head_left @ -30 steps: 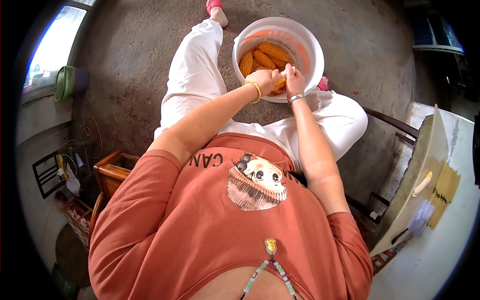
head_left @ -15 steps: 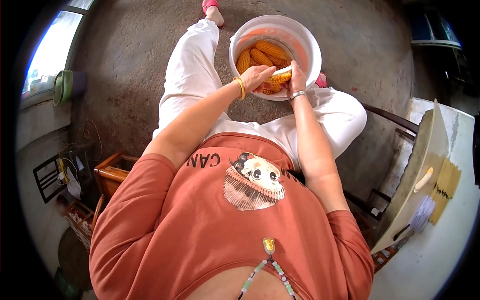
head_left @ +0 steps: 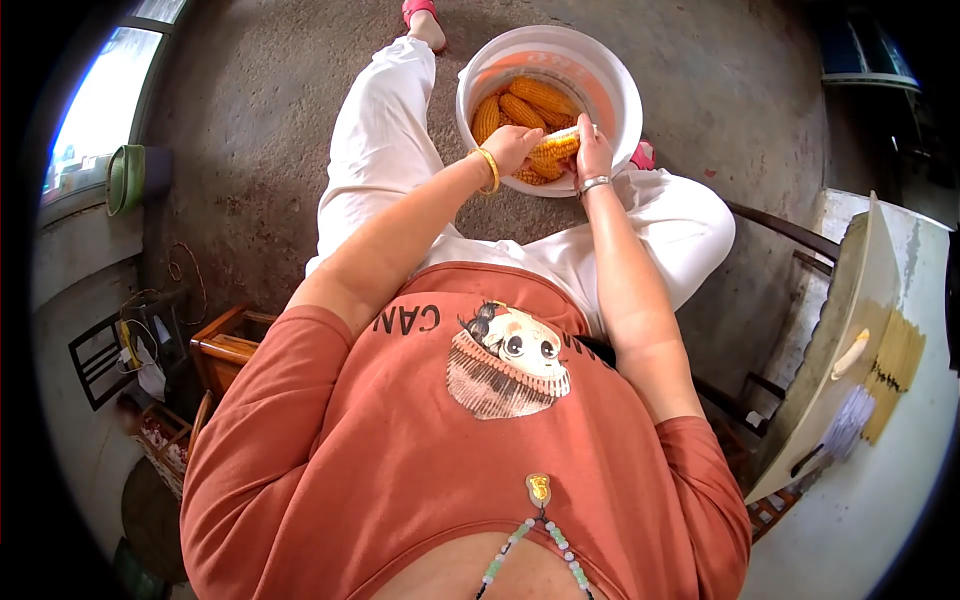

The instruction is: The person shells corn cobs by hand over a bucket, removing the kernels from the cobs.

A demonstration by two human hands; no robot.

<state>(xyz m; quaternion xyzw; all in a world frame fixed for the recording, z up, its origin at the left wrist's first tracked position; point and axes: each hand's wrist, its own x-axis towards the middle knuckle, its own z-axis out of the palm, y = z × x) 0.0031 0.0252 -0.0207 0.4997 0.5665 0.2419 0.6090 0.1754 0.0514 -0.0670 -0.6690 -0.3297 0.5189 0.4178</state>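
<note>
A corn cob (head_left: 556,149) is held crosswise over the near part of a white bucket (head_left: 628,110). Yellow kernels cover most of its visible side, and a pale bare strip runs along its far edge. My left hand (head_left: 507,149), with a gold bangle at the wrist, is closed around the cob's left end. On the other end, my right hand (head_left: 593,153) grips it, fingers partly hidden behind. Inside the bucket lie several more yellow corn cobs (head_left: 524,110), with loose kernels partly visible under my hands.
The bucket stands on the concrete floor (head_left: 255,130) between my knees. A wooden stool (head_left: 228,338) is at the left. To the right, a light board or tabletop (head_left: 820,385) has a pale curved item (head_left: 851,354) on it.
The cob has turned, so more kernels and less of the bare strip face me. My left fingers, stretched along it before, now curl around its end.
</note>
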